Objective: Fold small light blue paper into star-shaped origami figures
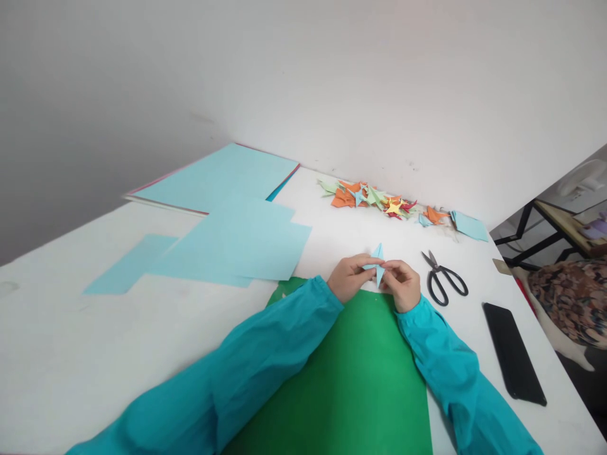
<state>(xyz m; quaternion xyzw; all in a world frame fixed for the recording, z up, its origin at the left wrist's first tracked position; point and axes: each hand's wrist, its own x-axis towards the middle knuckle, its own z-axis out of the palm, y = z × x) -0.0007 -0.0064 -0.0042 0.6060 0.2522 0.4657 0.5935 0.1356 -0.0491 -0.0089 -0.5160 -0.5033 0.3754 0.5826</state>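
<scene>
A small folded light-blue paper piece [378,260] with pointed tips is pinched between both my hands above the far edge of a green sheet [351,379]. My left hand [348,277] grips its left side with closed fingers. My right hand [402,284] pinches its right side. Both arms wear teal sleeves and reach across the white table [95,341].
Black scissors [443,279] lie right of my hands, a black phone [513,351] further right near the table edge. Light-blue sheets [237,243] and a stack of coloured paper [215,177] lie left. Several folded paper shapes [379,201] line the wall.
</scene>
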